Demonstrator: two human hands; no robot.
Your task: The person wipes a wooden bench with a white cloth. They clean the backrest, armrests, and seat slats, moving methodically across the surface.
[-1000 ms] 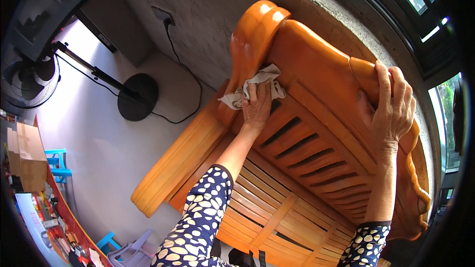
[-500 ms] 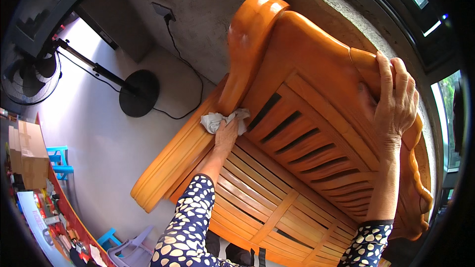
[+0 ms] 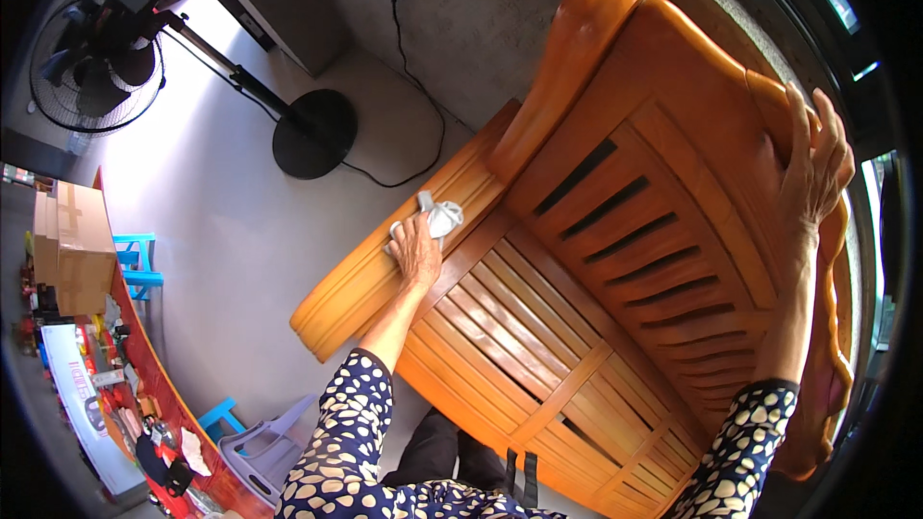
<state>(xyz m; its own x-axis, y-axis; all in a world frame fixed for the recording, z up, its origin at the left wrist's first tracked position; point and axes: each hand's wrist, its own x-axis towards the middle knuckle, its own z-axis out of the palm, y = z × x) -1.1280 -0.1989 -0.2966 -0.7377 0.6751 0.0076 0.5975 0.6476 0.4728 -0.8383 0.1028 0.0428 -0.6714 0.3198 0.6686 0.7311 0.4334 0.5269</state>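
Hands work on a large orange-brown wooden bench (image 3: 615, 259) with a slatted seat and slatted backrest, seen from above through the head camera. Left hand (image 3: 415, 248) presses a crumpled white cloth (image 3: 437, 216) against the bench's broad, rounded armrest (image 3: 385, 269), fingers closed over the cloth, which sticks out beyond the fingertips toward the backrest. Right hand (image 3: 812, 168) lies spread on the curved top rail of the backrest, fingers open and hooked over its far edge, holding nothing else. Both forearms wear dark sleeves with pale spots. On the grey floor beside the bench stands a black pedestal fan (image 3: 96, 62), its round base near a black cable running to a wall socket. A cardboard box (image 3: 72, 250) sits at the left edge.
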